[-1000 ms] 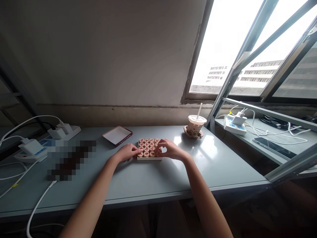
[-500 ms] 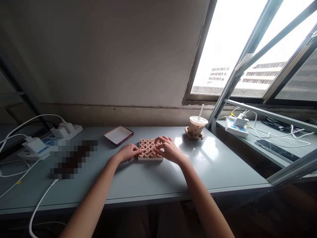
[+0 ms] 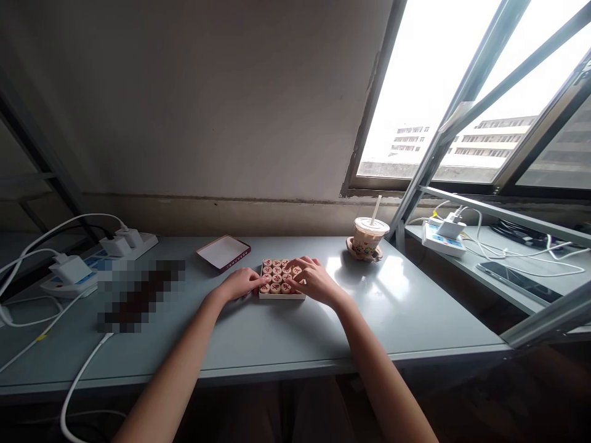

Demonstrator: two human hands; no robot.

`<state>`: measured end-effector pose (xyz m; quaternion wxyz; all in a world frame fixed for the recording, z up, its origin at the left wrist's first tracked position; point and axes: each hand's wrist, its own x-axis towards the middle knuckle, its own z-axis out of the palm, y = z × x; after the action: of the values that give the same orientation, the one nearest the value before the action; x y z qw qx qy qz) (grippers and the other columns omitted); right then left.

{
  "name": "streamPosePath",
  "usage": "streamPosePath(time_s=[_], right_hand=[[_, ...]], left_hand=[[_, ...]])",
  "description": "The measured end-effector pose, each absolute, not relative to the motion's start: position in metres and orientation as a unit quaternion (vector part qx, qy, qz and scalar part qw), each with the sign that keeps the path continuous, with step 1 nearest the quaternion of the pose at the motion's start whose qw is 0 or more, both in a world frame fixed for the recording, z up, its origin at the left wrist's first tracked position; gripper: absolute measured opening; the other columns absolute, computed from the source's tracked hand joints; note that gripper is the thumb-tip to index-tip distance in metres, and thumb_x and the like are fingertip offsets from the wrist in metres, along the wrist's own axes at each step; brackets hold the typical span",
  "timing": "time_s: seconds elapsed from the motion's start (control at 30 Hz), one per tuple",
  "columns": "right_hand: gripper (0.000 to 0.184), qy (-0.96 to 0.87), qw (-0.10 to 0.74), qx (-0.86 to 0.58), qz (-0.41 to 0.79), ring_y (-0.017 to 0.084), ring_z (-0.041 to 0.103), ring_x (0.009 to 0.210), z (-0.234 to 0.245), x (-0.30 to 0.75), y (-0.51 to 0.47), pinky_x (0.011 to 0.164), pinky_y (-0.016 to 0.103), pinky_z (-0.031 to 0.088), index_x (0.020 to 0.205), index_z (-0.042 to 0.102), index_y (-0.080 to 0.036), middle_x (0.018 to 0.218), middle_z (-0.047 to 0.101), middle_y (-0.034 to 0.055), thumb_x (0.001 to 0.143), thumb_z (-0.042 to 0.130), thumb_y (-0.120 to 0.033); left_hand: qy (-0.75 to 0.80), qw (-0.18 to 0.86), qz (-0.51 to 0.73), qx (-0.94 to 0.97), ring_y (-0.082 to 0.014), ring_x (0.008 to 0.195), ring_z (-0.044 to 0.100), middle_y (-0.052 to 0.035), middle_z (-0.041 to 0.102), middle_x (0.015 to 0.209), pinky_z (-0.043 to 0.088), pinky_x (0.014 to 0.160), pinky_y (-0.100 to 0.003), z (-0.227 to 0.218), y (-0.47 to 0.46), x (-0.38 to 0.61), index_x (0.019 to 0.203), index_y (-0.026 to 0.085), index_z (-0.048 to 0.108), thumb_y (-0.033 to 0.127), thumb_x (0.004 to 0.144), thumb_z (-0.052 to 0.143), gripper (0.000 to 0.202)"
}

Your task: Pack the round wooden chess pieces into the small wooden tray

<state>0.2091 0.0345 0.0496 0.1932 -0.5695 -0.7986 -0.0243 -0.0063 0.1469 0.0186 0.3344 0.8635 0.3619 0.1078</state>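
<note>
A shallow white-edged box (image 3: 282,296) sits on the desk, packed with round Chinese chess pieces (image 3: 276,278) bearing red characters, face up in rows. My left hand (image 3: 241,283) is closed at the box's left side, thumb and fingers against its edge and the nearest piece. Over the right part of the box is my right hand (image 3: 316,282), its bent fingers spread and resting on the pieces, thumb apart from them. This hand covers some right-hand pieces. Behind my left hand lies the dark red box lid (image 3: 225,252), its white inside facing up.
A drink cup with a straw (image 3: 369,237) stands in a cardboard holder at the back right. Power strips with plugs (image 3: 74,271) and a blurred-out object (image 3: 141,298) lie at left. A phone (image 3: 517,281) and cables are on the right-hand shelf, behind a metal frame.
My right fingers have lowered slightly onto the pieces. My left hand stays at the box's left edge. The whole view has shifted a little.
</note>
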Motion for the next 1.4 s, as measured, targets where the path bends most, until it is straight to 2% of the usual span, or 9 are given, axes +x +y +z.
streamPosePath(time_s=[0.23,0.4,0.5,0.63,0.83,0.97,1.07,1.2,1.4], right_hand=[[0.042,-0.793,0.239,-0.559,0.028,0.018,0.053,0.097,0.054,0.213,0.033,0.086,0.035,0.032,0.066,0.072,-0.023,0.107,0.065,0.0037,0.093,0.046,-0.041],[0.046,-0.786,0.26,-0.56,0.03,0.016,0.055,0.091,0.056,0.216,0.032,0.086,0.035,0.031,0.064,0.071,-0.024,0.1,0.066,0.0024,0.094,0.042,-0.043],[0.045,-0.785,0.263,-0.56,0.029,0.016,0.056,0.089,0.054,0.217,0.033,0.085,0.034,0.033,0.068,0.072,-0.025,0.098,0.066,0.0038,0.093,0.041,-0.045],[0.04,-0.775,0.279,-0.567,0.031,0.016,0.058,0.087,0.051,0.219,0.036,0.084,0.034,0.035,0.072,0.072,-0.025,0.094,0.067,0.0034,0.093,0.043,-0.044],[0.026,-0.721,0.379,-0.58,0.026,0.018,0.058,0.09,0.046,0.225,0.043,0.083,0.034,0.042,0.093,0.069,-0.026,0.102,0.063,0.0043,0.091,0.047,-0.039],[0.057,-0.648,0.516,-0.543,0.138,0.02,0.051,0.111,0.044,0.225,0.048,0.087,0.035,0.045,0.139,0.034,-0.03,0.136,0.042,0.0097,0.087,0.05,-0.048],[0.07,-0.595,0.575,-0.493,0.268,0.019,0.051,0.111,0.046,0.221,0.048,0.083,0.034,0.047,0.146,0.011,-0.031,0.141,0.037,0.0108,0.087,0.041,-0.055],[0.08,-0.54,0.547,-0.523,0.369,0.013,0.051,0.065,0.052,0.216,0.043,0.057,0.027,0.041,0.147,0.017,-0.022,0.088,0.058,0.0039,0.083,0.046,-0.059],[0.077,-0.54,0.486,-0.556,0.404,0.009,0.032,0.045,0.058,0.216,0.038,0.047,0.023,0.025,0.143,0.032,-0.018,0.049,0.036,-0.0086,0.08,0.052,-0.058]], left_hand=[[0.388,0.234,0.19,0.871,-0.0154,0.051,0.049,-0.0007,0.055,0.051,0.032,0.054,-0.026,0.016,0.152,-0.004,0.055,0.019,0.053,0.054,0.085,0.039,0.049],[0.481,-0.032,0.335,0.81,-0.0261,0.096,0.058,-0.0109,0.065,0.104,0.042,0.076,-0.033,0.013,0.164,-0.012,0.111,0.018,0.056,0.033,0.087,0.046,0.03],[0.515,-0.105,0.309,0.793,-0.0325,0.115,0.05,-0.0184,0.057,0.122,0.041,0.089,-0.042,0.0,0.178,-0.025,0.118,0.012,0.054,0.024,0.084,0.049,0.036],[0.512,-0.07,0.248,0.82,-0.0301,0.091,0.062,-0.015,0.068,0.089,0.044,0.083,-0.042,-0.006,0.187,-0.035,0.087,0.015,0.065,0.02,0.088,0.042,0.024],[0.409,-0.022,0.594,0.692,-0.0232,0.081,0.064,-0.0138,0.067,0.094,0.047,0.07,-0.033,0.017,0.158,-0.017,0.104,0.015,0.054,0.039,0.093,0.035,0.033],[0.359,0.105,0.686,0.625,-0.0194,0.068,0.059,-0.0084,0.063,0.081,0.045,0.061,-0.03,0.023,0.124,0.003,0.101,0.016,0.043,0.051,0.09,0.035,0.038],[0.345,0.267,0.645,0.627,-0.0174,0.074,0.058,-0.0057,0.06,0.084,0.046,0.066,-0.028,0.029,0.103,0.018,0.099,0.02,0.039,0.052,0.091,0.03,0.034],[0.327,0.421,0.568,0.627,-0.0174,0.086,0.058,-0.0041,0.058,0.094,0.047,0.068,-0.026,0.04,0.095,0.03,0.094,0.023,0.038,0.054,0.09,0.028,0.034],[0.348,0.417,0.518,0.661,-0.0141,0.061,0.048,0.001,0.048,0.063,0.04,0.057,-0.025,0.04,0.116,0.022,0.067,0.021,0.036,0.054,0.086,0.034,0.039]])
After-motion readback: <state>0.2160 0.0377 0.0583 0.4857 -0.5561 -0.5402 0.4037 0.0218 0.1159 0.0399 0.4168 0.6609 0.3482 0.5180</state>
